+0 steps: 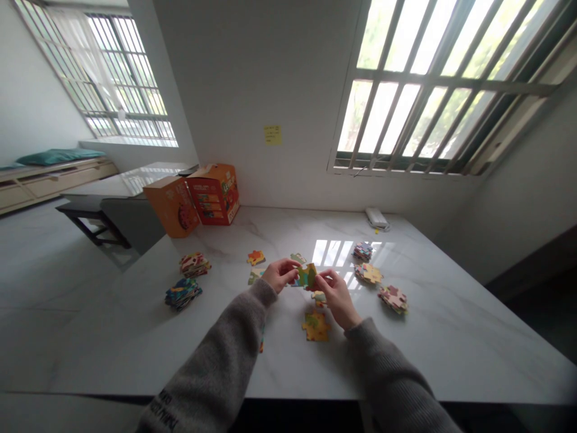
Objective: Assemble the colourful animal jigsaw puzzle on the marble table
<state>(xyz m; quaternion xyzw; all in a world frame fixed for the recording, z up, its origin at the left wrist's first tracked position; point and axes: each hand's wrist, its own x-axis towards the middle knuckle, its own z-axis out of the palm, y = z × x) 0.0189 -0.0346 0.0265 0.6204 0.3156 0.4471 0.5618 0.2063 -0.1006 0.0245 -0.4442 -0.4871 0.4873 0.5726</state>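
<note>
A green and yellow jigsaw puzzle piece (306,275) is held up over the table between my two hands. My left hand (279,275) pinches its left edge, and my right hand (337,296) pinches its right side. Below them lies a yellow-orange puzzle piece (316,326) with a green patch. Partly covered by my right hand is a pale piece (319,298). An orange and yellow piece (256,257) rests beyond my left hand, with a pale green piece (256,275) half hidden nearby. Behind the held piece another pale piece (297,258) shows.
Stacked puzzle pieces stand left, a red-white stack (195,264) and a blue stack (183,293). On the right are a purple stack (363,251), a yellow stack (368,273) and a pink stack (393,299). Orange boxes (216,193) and a white device (377,219) sit along the back.
</note>
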